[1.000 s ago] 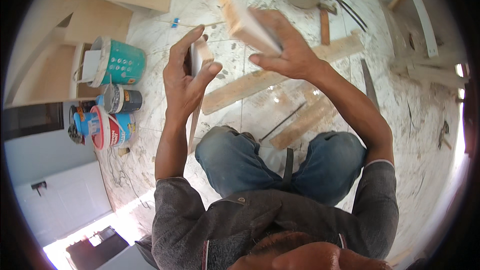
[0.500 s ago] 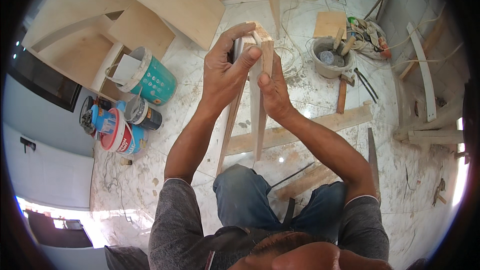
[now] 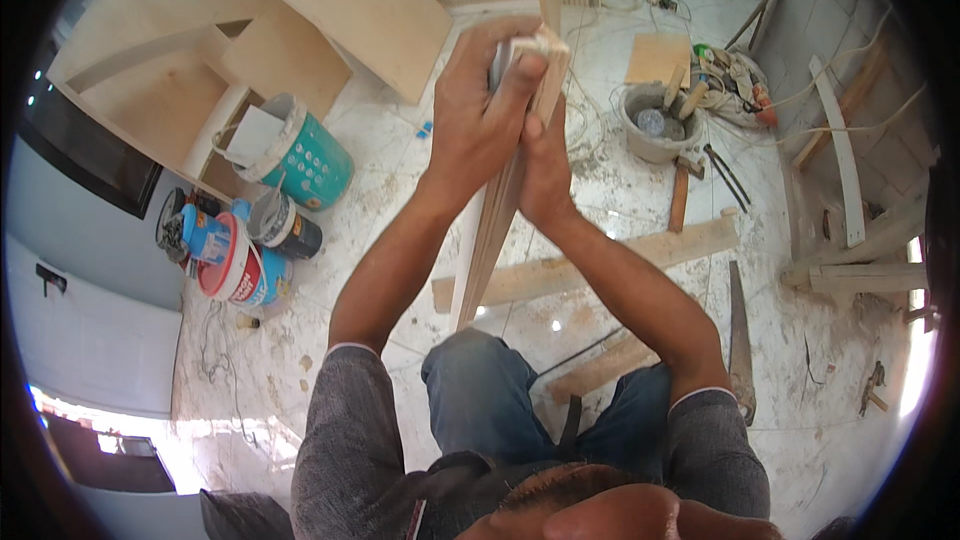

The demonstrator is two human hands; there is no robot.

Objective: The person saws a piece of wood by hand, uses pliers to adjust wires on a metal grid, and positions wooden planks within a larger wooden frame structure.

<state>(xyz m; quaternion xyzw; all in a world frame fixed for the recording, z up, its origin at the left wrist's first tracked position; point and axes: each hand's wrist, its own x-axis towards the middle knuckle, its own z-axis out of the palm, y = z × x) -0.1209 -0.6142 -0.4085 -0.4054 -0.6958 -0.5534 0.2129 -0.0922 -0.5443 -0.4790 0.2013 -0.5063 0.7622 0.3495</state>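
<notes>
Long, narrow wooden boards (image 3: 487, 230) stand on end in front of my knees, their upper ends pressed close together. My left hand (image 3: 473, 110) wraps over the top ends, its thumb lying across the near face. Lower down, my right hand (image 3: 546, 168) grips the right side of the boards with its thumb toward me; its other fingers are hidden behind the wood. The exact number of boards is hard to make out from this angle.
Left stand a teal bucket (image 3: 318, 162), a dark pail (image 3: 300, 237) and a red-rimmed paint bucket (image 3: 222, 285). Right are a grey mortar bucket (image 3: 655, 145), a hammer (image 3: 679, 198), pincers (image 3: 728, 178) and a handsaw (image 3: 739, 340). A plank (image 3: 620, 258) crosses the tiled floor beyond my knees.
The two board parts, spread apart at the bottom before, are now brought together. Both hands have risen slightly, with the left hand shifting right.
</notes>
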